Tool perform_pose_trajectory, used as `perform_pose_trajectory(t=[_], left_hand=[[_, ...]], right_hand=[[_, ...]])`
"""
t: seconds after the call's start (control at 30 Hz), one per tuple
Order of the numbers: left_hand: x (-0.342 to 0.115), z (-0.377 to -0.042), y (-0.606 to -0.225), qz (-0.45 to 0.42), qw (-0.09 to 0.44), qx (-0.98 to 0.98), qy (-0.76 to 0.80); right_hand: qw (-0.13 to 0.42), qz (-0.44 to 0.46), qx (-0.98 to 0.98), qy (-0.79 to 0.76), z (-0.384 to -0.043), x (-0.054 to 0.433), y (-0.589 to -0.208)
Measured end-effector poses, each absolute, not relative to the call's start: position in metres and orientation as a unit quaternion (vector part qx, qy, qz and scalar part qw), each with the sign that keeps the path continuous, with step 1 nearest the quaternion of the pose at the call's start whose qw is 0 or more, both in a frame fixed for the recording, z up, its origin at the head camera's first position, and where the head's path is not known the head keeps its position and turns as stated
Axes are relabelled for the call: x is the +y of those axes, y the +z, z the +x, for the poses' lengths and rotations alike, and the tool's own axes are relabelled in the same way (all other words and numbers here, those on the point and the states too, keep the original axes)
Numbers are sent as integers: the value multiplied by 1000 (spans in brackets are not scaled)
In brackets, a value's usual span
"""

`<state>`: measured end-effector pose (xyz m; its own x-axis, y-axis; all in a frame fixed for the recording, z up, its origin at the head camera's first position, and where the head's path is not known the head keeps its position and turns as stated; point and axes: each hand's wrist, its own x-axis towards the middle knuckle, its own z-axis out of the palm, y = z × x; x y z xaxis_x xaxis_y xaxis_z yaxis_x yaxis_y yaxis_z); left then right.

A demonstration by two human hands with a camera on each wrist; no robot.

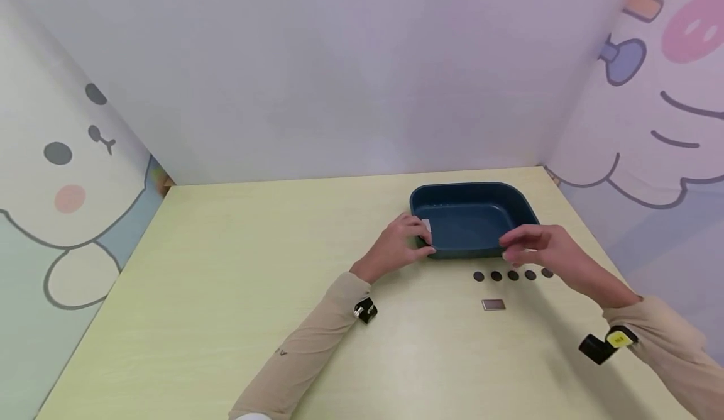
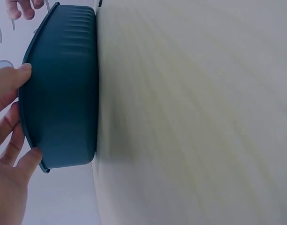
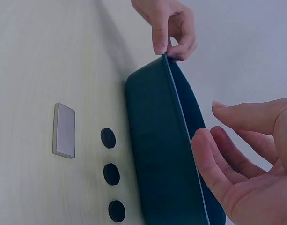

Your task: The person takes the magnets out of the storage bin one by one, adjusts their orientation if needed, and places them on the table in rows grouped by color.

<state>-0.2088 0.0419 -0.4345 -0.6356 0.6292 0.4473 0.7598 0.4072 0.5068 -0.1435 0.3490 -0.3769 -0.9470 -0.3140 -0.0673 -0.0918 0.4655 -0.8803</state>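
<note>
A dark blue rectangular basin (image 1: 469, 226) stands toward the back right of the table, its inside bare but for a small white patch (image 1: 427, 224) by the left wall. My left hand (image 1: 403, 242) pinches the basin's rim at the near left corner, as the right wrist view also shows. Over the near right part of the rim is my right hand (image 1: 534, 247), fingers loosely bent and thumb apart, nothing between them. Several dark round discs (image 3: 111, 174) lie in a row in front of the basin. Nearer to me lies a flat silvery rectangular block (image 1: 493, 305).
The pale wooden table (image 1: 254, 269) stretches away to the left. A plain light wall (image 1: 339, 80) closes off its back edge, with cartoon-printed panels (image 1: 62, 219) at both sides. Each sleeved wrist carries a small camera (image 1: 598, 348).
</note>
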Motion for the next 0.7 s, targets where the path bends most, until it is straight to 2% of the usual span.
perform_pose_trajectory(t=[0.27, 0.53, 0.7], left_hand=[[40, -206, -433, -415, 104, -852, -301], [42, -207, -432, -465, 181, -833, -239], [43, -206, -429, -484, 199, -825, -212]], right_hand=[[110, -101, 846, -512, -158, 342, -375], [107, -101, 844, -516, -174, 332, -378], [107, -107, 834, -531, -185, 327, -384]])
